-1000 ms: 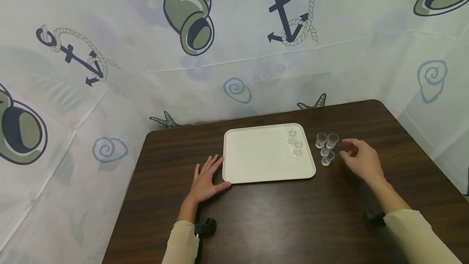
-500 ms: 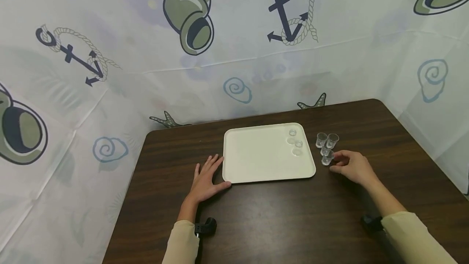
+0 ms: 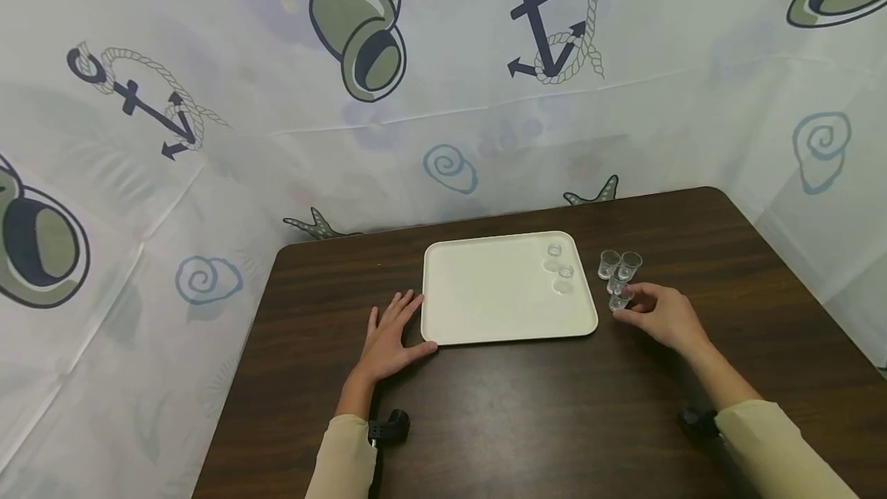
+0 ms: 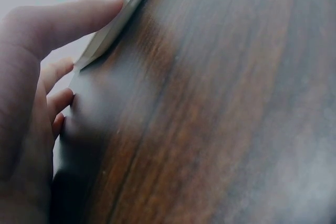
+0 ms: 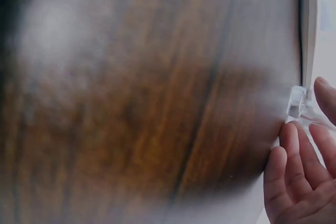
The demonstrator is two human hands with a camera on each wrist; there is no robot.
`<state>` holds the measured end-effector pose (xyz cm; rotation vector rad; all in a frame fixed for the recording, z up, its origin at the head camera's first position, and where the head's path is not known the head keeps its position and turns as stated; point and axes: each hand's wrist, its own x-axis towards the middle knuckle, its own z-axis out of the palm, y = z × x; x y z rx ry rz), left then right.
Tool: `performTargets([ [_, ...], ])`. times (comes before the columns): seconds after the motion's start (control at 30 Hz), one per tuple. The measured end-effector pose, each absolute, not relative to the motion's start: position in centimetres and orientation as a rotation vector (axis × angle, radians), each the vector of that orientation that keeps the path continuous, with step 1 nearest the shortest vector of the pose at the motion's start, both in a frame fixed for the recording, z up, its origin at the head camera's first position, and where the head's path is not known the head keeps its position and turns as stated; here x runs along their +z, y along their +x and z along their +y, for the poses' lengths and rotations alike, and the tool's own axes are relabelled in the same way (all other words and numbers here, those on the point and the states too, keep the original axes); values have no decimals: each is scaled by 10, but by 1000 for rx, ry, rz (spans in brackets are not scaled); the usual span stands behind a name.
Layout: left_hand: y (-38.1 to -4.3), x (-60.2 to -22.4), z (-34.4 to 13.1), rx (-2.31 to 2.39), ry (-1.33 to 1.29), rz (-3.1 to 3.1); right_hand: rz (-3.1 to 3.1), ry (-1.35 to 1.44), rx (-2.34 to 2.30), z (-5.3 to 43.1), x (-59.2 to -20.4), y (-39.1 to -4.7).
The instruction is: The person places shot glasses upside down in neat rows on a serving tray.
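Thumb and fingers of my right hand [image 3: 665, 322] are curled about the nearest small clear shot glass [image 3: 617, 303], just right of the tray. In the right wrist view the glass's thick base [image 5: 297, 102] shows between thumb and fingers. Several more clear shot glasses [image 3: 629, 265] stand close together behind it. My left hand [image 3: 385, 345] is spread at the left end of a cream rectangular tray [image 3: 499, 291], its thumb touching the near left corner. The left wrist view shows that thumb against the tray's rim [image 4: 113, 32]. Two clear shot glasses [image 3: 564, 276] stand near the tray's right end.
All of this is on a dark wood-grain table [image 3: 513, 414]. A pale curtain [image 3: 443, 83] printed with anchors and shells hangs behind the table and along its sides. A black strap with a camera [image 3: 391, 427] sits at the left wrist.
My right hand has come toward me and to the left, from beside the group of glasses to the nearest one, and its fingers have closed about it. The left hand and tray stay put.
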<state>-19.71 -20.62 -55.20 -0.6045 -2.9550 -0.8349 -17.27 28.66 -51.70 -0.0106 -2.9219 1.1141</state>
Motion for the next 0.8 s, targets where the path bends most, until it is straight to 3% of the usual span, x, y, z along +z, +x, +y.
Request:
performTargets([
  [0.8,-197,-551,-205,-828,-592,-2967,-2797,-105,1115,286,-516,-165],
])
